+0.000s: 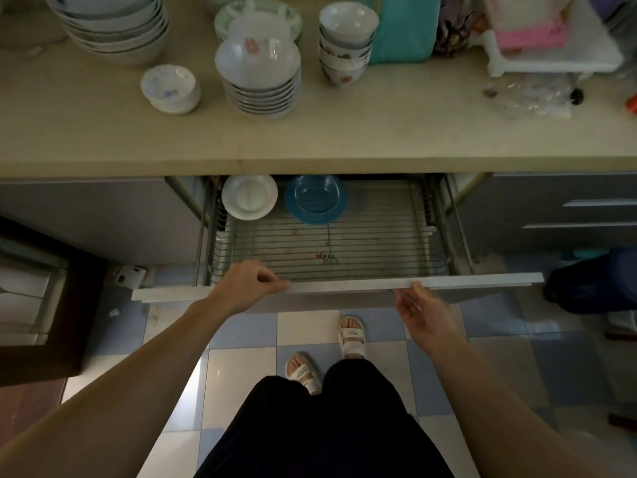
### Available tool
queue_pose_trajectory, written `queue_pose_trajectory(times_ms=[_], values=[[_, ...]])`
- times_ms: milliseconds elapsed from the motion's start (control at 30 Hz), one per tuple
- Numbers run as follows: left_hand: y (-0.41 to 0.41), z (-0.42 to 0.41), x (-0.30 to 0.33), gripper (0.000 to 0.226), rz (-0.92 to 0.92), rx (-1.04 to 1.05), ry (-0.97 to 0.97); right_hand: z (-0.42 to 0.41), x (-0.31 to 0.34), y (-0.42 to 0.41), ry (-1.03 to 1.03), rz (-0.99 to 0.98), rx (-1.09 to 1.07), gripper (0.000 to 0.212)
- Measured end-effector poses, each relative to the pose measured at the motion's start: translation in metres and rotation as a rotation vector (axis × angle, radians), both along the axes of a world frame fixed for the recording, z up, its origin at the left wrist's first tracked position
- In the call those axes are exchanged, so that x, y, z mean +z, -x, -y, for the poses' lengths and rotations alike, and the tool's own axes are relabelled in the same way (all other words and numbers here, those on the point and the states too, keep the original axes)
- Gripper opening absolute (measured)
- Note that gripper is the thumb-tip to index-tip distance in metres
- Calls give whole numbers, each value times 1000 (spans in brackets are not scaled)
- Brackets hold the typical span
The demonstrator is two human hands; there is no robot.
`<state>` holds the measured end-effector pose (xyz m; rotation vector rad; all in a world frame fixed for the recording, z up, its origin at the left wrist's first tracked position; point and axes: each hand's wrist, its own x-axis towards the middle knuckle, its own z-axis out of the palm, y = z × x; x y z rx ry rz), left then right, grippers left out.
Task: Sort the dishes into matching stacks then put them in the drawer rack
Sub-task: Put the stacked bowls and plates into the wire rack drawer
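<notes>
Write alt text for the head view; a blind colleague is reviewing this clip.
Both hands are at the front edge of an open drawer rack: the left hand grips the edge, the right hand is open beneath it. A white dish and a blue dish sit at the back. Stacked bowls wait on the counter above.

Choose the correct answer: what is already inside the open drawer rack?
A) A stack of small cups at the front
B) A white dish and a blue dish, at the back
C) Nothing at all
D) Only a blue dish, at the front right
B: a white dish and a blue dish sit side by side at the back of the drawer rack, partly under the counter edge; the rest of the wire floor is bare.
</notes>
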<state>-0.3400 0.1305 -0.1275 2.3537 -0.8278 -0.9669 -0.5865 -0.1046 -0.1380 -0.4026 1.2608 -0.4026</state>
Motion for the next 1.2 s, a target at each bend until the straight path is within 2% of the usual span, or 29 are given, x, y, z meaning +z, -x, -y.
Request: queue_pose_trajectory(times_ms=[100,200,267,333,567,767,933,1000,1067,1133,1200], values=[[-8,11,15,37,-46,18,44,5,14,-2,60,-182,23,11],[-17,36,36,49,-50,69,142,23,30,-14,233,-318,47,29],[-24,59,52,51,-50,100,219,38,47,-31,324,-297,90,40],[-32,84,69,49,-90,150,308,53,65,-52,391,-241,152,39],[-76,168,125,41,-249,406,580,117,121,-157,564,-43,295,10],[-126,255,147,43,-396,644,575,208,149,-260,640,-6,441,13],[-177,324,140,39,-321,724,603,269,136,-337,655,7,582,15],[-199,345,133,43,-245,747,561,285,126,-361,655,-2,663,25],[-216,361,126,60,-186,766,479,295,118,-379,621,-11,737,44],[-228,373,118,69,-200,784,431,301,111,-393,557,-3,801,57],[-235,382,111,66,-255,810,431,303,106,-403,494,33,856,63]])
